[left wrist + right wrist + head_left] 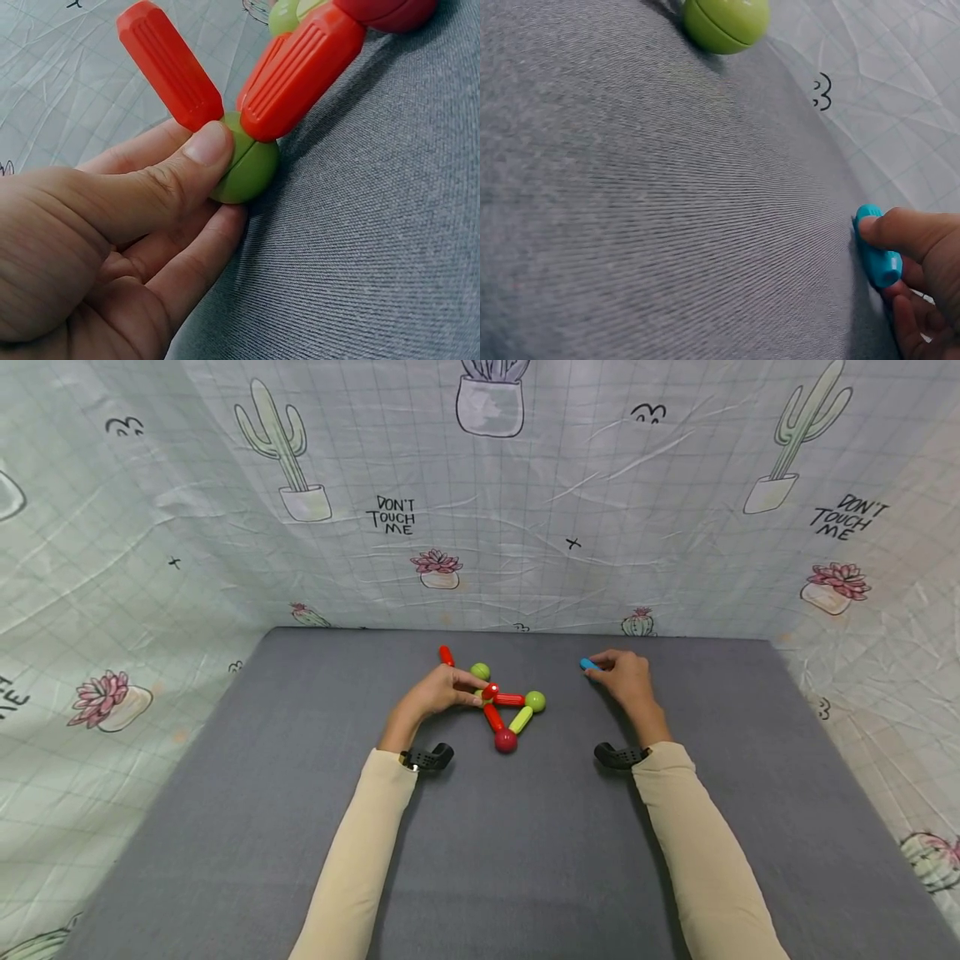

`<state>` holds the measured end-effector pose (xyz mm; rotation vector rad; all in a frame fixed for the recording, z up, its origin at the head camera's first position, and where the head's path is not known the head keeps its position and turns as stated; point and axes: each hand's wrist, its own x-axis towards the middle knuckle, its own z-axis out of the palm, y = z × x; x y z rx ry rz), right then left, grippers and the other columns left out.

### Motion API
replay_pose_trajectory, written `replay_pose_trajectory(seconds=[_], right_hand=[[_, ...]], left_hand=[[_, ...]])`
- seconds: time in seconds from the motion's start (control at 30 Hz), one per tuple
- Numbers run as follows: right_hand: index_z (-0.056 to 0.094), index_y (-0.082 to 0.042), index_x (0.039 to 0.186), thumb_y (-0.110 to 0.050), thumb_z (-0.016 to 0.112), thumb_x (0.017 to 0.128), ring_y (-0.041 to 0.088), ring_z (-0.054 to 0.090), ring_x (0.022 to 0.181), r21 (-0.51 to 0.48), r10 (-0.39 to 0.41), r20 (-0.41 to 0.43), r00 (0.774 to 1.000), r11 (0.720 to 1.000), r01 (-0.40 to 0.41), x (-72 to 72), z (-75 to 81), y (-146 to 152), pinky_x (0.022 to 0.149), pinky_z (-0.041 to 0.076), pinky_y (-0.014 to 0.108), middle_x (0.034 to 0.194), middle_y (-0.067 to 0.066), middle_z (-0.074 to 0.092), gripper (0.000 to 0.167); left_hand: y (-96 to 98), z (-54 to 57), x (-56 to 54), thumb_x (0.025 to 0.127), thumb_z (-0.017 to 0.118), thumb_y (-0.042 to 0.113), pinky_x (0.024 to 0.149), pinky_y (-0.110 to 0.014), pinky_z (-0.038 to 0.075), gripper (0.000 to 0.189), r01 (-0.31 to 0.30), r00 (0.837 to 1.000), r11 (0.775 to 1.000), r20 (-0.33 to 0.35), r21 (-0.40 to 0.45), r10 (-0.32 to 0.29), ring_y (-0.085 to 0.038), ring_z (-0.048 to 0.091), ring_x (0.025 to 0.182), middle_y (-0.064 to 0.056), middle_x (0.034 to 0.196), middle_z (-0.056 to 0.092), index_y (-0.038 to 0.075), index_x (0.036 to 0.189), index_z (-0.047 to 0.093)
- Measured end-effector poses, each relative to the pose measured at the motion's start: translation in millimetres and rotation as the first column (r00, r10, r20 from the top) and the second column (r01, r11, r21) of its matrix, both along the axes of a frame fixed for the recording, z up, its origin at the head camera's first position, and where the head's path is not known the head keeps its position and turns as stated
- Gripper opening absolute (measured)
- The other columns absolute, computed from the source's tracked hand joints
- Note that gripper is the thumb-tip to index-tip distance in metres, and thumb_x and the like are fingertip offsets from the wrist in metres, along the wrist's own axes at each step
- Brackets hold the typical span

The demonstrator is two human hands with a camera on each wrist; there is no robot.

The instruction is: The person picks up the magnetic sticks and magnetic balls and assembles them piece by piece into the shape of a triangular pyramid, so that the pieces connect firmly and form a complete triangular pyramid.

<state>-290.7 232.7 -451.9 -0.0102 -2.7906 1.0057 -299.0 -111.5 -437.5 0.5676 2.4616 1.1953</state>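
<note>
My left hand (437, 691) grips a green ball (251, 174) between thumb and fingers, at one corner of a triangle of toy rods and balls. A red rod (169, 66) sticks up from this ball. Two more red rods join it to another green ball (535, 701) and to a dark red ball (506, 741); a yellow-green rod (521, 720) links those two. To the right, apart from the triangle, my right hand (632, 682) pinches a short blue rod (879, 251) close to the tabletop.
Behind my left hand lie a separate red rod (446, 655) and a green ball (480, 671). The grey tabletop (510, 860) ends at a printed cloth (525, 568) hanging at the back and sides. Black wrist cameras (619, 757) are strapped to both wrists.
</note>
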Motion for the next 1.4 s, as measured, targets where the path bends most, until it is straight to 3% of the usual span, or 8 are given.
replay_pose_trajectory(seconds=[0.63,1.0,1.4], right_hand=[[0.077,-0.003,0.116,-0.021,0.076,0.093,0.034,0.071,0.088,-0.040,0.033,-0.129,0.991,0.998,-0.038,8.9,6.6,-9.9,0.079,0.056,0.049,0.104,0.017,0.076,0.029],[0.076,-0.005,0.116,-0.019,0.078,0.092,0.032,0.074,0.095,-0.077,0.078,-0.084,0.993,0.993,-0.085,14.3,15.5,-24.6,0.078,0.058,0.048,0.105,0.015,0.077,0.028],[0.074,-0.005,0.116,-0.017,0.077,0.093,0.032,0.073,0.098,-0.121,0.136,-0.109,0.985,0.981,-0.149,17.1,16.6,-37.2,0.083,0.058,0.048,0.107,0.014,0.076,0.026]], left_hand=[[0.4,2.2,0.7,0.088,0.079,0.008,0.081,-0.025,0.048,0.032,-0.002,1.000,1.000,0.021,0.015,0.002,-0.020,0.059,0.104,-0.010,0.121,0.073,0.006,0.120,0.077],[-0.3,0.5,-0.9,0.088,0.080,0.008,0.077,-0.023,0.047,0.030,-0.014,0.999,0.999,0.041,0.037,0.013,-0.019,0.058,0.100,-0.009,0.116,0.075,0.007,0.118,0.077],[-0.2,0.9,0.5,0.088,0.079,0.008,0.083,-0.026,0.049,0.030,-0.016,0.999,0.999,0.030,0.043,0.015,-0.020,0.060,0.104,-0.010,0.117,0.075,0.006,0.118,0.077]])
